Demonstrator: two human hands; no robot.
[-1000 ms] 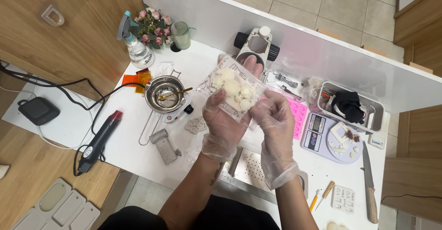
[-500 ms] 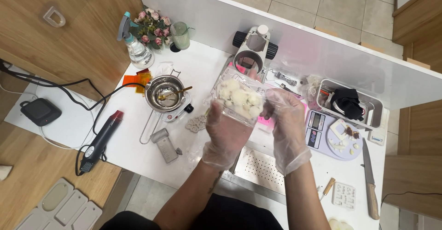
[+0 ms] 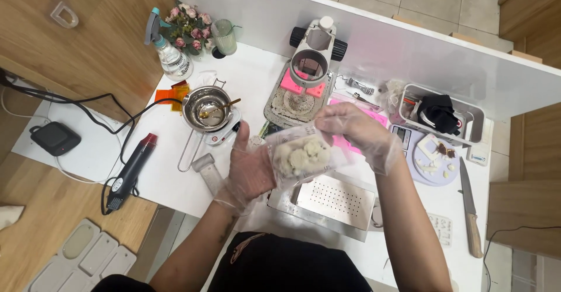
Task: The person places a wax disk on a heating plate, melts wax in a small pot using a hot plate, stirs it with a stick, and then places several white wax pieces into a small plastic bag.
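Head view: I've got both gloved hands up over the white tabletop [image 3: 175, 169], sharing 1 clear plastic bag [image 3: 304, 155] of pale, whitish lumps. Left hand [image 3: 248, 172] cups the bag from below and on its left side, fingers curled under, thumb up. Right hand [image 3: 356, 131] pinches the bag's top right edge, fingers closed on the plastic. Bag sits in the air, just above the perforated metal tray [image 3: 333, 201] at the near edge.

Progress, as I read it: bag is picked up and gripped at the mouth, but I can't tell if it's open. Lumps all appear to be inside; none visible on the tray. So contents not yet out.

Around it: small metal pot with a spoon [image 3: 207, 108] on a little heater left of the bag, heat gun [image 3: 133, 169] further left, grey press stand [image 3: 307, 76] behind, pink mould [image 3: 356, 140] under my right hand, knife [image 3: 469, 210] far right.
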